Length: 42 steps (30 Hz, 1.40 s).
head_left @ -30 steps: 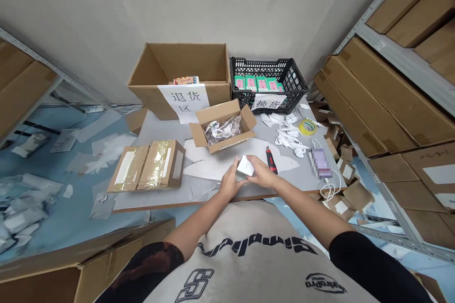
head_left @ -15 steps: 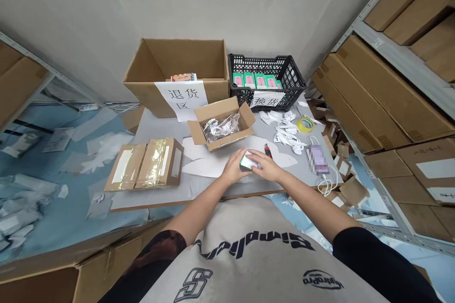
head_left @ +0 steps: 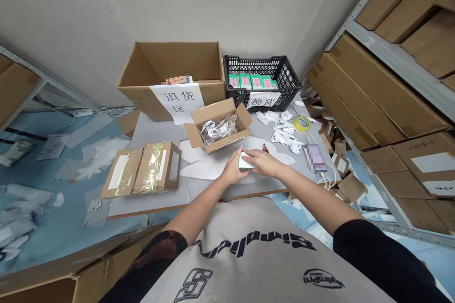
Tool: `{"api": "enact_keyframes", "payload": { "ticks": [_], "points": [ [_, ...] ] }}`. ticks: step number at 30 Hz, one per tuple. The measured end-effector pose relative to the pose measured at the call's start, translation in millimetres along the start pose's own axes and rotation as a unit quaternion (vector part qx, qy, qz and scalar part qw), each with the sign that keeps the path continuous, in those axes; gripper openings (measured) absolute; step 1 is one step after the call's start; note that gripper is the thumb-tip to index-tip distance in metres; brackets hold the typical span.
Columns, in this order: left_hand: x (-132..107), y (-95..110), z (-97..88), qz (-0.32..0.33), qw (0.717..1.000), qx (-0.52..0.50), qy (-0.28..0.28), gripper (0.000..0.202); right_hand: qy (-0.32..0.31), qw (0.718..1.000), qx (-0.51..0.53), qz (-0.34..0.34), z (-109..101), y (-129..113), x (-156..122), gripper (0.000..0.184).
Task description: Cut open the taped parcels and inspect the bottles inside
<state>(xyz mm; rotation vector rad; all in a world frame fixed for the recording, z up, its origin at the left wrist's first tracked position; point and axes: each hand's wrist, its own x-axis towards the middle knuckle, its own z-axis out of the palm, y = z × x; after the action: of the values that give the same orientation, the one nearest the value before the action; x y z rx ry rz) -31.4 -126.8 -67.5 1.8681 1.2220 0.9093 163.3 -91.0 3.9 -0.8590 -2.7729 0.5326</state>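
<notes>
A small green-and-white box point(head_left: 245, 162) is between my hands, above the front of the table point(head_left: 142, 203). My left hand point(head_left: 232, 168) wraps round its left side. From the right, my right hand point(head_left: 265, 162) has its fingers closed over the box's top and far edge, hiding part of it. Just beyond stands an opened carton point(head_left: 227, 143) with its flaps out and clear plastic wrapping point(head_left: 220, 129) inside. A red and black utility knife point(head_left: 265, 148) lies past my right hand, partly covered by it.
Two taped cartons point(head_left: 152, 168) sit at the left. Behind are a large labelled carton point(head_left: 138, 97) and a black crate point(head_left: 293, 78) holding several green-and-pink boxes point(head_left: 256, 81). Crumpled paper point(head_left: 286, 135), a tape roll point(head_left: 302, 123) and a cabled phone point(head_left: 316, 157) lie right. Shelving point(head_left: 377, 40) flanks the table.
Both hands still hold the small box, now turned a little, with its white face tilted differently. My right hand covers more of the utility knife. The whole view has shifted slightly.
</notes>
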Motion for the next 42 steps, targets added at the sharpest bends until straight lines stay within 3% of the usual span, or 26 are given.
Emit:
{"api": "enact_keyframes", "payload": {
  "ticks": [5,10,13,17,22,25,29,36,39,42],
  "points": [
    [-0.4,-18.5,1.4,-0.052,0.996,-0.069,-0.019,0.095,0.011,0.996,0.080,0.031,-4.6,2.7,4.0,0.051],
    [4.0,-43.4,14.0,-0.118,0.986,-0.115,-0.031,0.083,0.017,0.993,0.101,0.055,8.6,2.1,0.3,0.068],
    [8.9,-47.8,15.4,-0.143,0.981,-0.124,-0.032,0.078,0.043,0.983,0.147,0.103,14.2,6.1,-1.5,0.065],
    [9.0,-28.5,9.1,-0.181,0.954,-0.230,-0.058,0.078,0.121,0.931,0.300,0.169,-1.8,23.3,3.3,0.058],
    [4.9,22.0,-2.8,-0.235,0.855,-0.448,-0.113,0.076,0.164,0.810,0.502,0.254,-37.0,42.8,21.9,0.042],
    [9.3,43.8,-13.7,-0.263,0.833,-0.475,-0.105,0.079,0.162,0.786,0.531,0.272,-52.6,42.4,36.9,0.035],
    [16.8,53.8,-32.3,-0.239,0.865,-0.436,-0.061,0.082,0.151,0.821,0.494,0.245,-81.0,34.3,56.8,0.034],
    [9.4,43.2,-46.6,-0.162,0.924,-0.345,-0.026,0.079,-0.027,0.932,0.349,0.093,-140.9,25.8,78.6,0.033],
    [3.6,32.3,-42.6,-0.138,0.954,-0.267,-0.002,0.081,-0.073,0.965,0.251,0.011,-143.4,12.6,77.6,0.036],
    [-2.4,26.0,-38.0,-0.125,0.971,-0.203,0.035,0.086,-0.073,0.983,0.160,-0.053,-133.2,-8.2,70.2,0.045]
  ]
}}
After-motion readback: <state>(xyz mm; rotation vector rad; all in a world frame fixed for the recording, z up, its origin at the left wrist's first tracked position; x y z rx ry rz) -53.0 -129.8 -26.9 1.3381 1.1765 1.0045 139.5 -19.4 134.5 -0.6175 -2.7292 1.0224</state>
